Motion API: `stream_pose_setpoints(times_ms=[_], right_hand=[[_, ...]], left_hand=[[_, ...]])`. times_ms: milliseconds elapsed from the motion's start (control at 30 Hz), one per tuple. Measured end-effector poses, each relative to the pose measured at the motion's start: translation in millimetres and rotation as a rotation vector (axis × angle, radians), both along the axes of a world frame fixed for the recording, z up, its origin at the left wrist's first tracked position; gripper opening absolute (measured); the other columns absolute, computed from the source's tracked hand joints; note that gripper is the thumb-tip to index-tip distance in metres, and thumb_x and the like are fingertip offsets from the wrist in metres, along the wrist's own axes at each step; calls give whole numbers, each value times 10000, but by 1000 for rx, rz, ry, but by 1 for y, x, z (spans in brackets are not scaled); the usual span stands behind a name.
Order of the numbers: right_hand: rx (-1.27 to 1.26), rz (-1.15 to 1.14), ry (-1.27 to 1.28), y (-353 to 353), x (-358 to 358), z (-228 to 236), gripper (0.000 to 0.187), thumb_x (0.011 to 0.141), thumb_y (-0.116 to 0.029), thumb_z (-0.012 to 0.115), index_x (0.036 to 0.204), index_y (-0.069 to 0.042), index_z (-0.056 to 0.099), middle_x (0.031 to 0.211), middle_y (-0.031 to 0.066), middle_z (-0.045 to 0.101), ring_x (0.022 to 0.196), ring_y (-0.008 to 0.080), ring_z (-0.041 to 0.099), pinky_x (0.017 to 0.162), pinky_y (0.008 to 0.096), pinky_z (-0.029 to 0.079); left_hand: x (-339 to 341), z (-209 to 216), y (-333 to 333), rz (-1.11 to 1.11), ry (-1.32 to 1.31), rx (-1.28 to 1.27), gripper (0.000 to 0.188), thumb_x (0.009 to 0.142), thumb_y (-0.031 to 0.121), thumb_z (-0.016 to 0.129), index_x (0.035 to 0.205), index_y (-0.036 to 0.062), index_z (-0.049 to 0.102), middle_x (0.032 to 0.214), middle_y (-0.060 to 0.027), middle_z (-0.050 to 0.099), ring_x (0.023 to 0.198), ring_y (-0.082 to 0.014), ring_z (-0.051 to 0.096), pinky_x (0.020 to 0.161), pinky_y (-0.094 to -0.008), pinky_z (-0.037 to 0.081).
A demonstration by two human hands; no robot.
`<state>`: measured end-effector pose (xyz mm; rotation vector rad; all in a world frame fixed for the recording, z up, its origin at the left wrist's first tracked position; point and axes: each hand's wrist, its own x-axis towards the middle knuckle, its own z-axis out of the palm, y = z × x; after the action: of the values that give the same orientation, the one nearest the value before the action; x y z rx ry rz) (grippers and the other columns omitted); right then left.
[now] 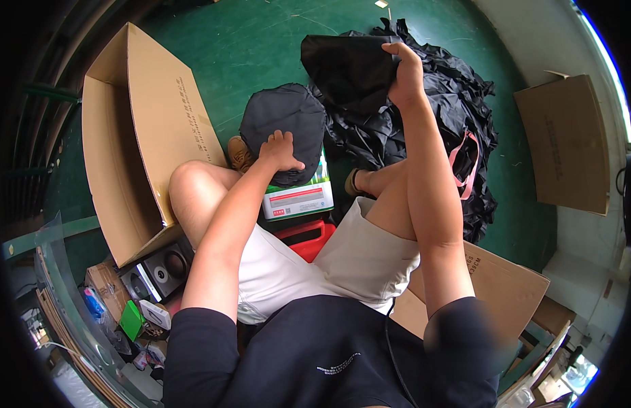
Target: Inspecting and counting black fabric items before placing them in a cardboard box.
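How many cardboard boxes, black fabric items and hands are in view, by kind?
Cardboard boxes: 3 (open box, flat box, box)
Black fabric items: 3 (round piece, held piece, pile)
Hands: 2 (left hand, right hand)
Total: 8

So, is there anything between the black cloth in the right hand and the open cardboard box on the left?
Yes: the left arm, the raised left knee and the dark folded stack lie between the black cloth and the box.
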<state>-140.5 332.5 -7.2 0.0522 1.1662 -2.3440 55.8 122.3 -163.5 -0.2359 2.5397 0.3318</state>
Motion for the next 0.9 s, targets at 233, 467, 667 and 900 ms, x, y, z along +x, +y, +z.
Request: stream_pose_setpoints(times_ms=[233, 467, 667, 900], right_hand=[[19, -16, 37, 2, -1, -5, 120, 803, -96, 583, 862, -8, 639, 846, 97, 665, 739, 210, 657, 697, 337, 550], [170, 247, 522, -7, 22, 2, 138, 675, 15, 572, 789, 2, 649, 700, -12, 615, 598, 64, 530, 558, 213, 417], [78, 945, 952, -45, 89, 12, 201, 584, 18, 548, 757, 102, 609, 1071, 177, 694, 1014, 224, 624, 897, 324, 468], [57, 825, 548, -39, 58, 12, 94, 857, -107, 620, 858, -16, 642, 1099, 168, 688, 1018, 186, 644, 845, 294, 481]], left_hand=[[25, -17, 23, -21, -7, -111, 756, 702, 428, 810, 1280, 69, 480, 1256, -155, 483, 1237, -339, 481, 935, -471, 462], [-47, 32, -13, 1078, -32, 1470, 545, 980, 511, 412, 1148, 30, 606, 1158, -172, 656, 990, -344, 663, 850, -470, 527], [-71, 125, -63, 898, -80, 2089, 398, 957, 315, 503, 1166, -7, 610, 1109, -178, 674, 961, -321, 678, 900, -455, 542], [-74, 114, -70, 793, 346, 2171, 248, 860, 50, 478, 1018, -45, 645, 1032, -170, 691, 954, -279, 679, 918, -408, 550]])
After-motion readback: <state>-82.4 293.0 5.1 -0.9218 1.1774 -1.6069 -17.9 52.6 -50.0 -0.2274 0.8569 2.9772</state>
